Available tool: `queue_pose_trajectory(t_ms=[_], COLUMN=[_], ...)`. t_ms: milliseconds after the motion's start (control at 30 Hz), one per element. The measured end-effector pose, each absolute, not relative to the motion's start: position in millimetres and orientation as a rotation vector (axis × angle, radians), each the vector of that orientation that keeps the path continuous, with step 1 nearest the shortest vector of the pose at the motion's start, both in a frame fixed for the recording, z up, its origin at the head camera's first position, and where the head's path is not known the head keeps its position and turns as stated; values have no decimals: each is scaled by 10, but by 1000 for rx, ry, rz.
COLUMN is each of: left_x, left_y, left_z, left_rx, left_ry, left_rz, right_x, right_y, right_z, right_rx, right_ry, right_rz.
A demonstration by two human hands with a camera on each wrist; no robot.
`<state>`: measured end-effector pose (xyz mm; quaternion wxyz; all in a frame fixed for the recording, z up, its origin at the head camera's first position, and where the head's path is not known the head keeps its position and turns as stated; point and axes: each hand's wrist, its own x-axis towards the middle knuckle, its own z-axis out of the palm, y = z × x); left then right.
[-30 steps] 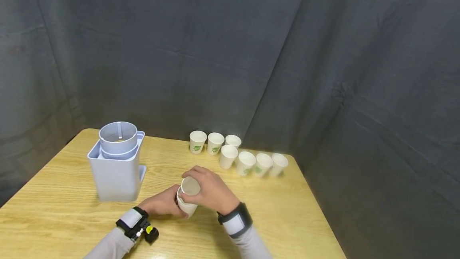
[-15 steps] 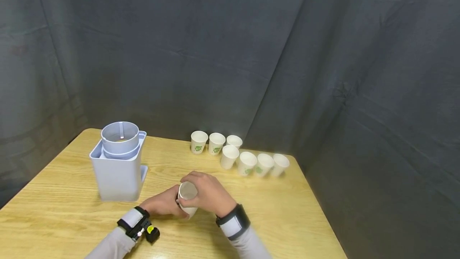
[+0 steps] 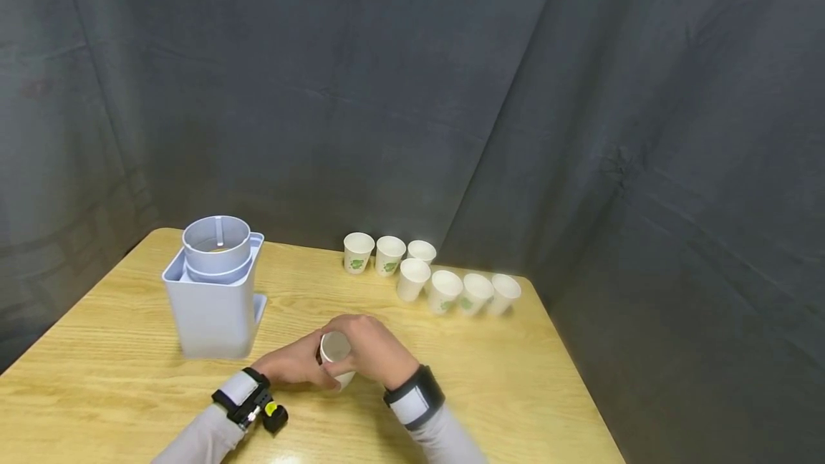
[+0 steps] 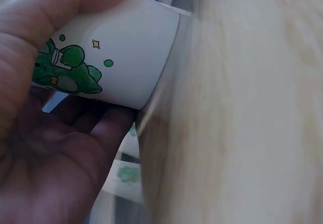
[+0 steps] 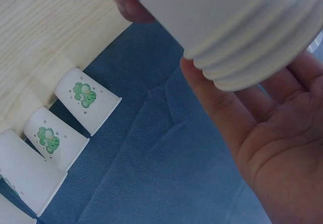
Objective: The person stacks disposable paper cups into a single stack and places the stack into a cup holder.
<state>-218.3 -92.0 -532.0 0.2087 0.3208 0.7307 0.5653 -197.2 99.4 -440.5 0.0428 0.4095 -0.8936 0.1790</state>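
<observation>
A nested stack of white paper cups (image 3: 336,346) is held between both hands near the middle of the table. My left hand (image 3: 295,362) grips its lower part, with the thumb over the side bearing a green cartoon print in the left wrist view. Around the upper end curl the fingers and thumb of my right hand (image 3: 379,351). Several rims show packed close together on the stack (image 5: 237,37) in the right wrist view. The stack tilts, its mouth toward the head camera; its base is partly hidden by the left hand.
Several single paper cups (image 3: 445,293) stand upright along the back right of the wooden table (image 3: 515,385). On the left is a pale square bin (image 3: 209,321) with a round, open cylinder (image 3: 218,261) set in its top. Dark cloth (image 3: 322,106) hangs behind.
The upper cup, raised above the others a second ago, has sunk down into the stack. My right hand moved slightly down and left with it; the left hand stayed nearly still.
</observation>
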Motion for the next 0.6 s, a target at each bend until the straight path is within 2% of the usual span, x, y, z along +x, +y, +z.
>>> queue_pose_trajectory(t_ms=[600], left_x=[-2188], left_y=[-930], left_z=[-5304], left_rx=[894], left_ry=[2084], left_rz=[1528], right_x=[-2047], right_y=[1042], right_z=[-4466], right_rx=[1261], right_ry=[-2776], right_rz=[635])
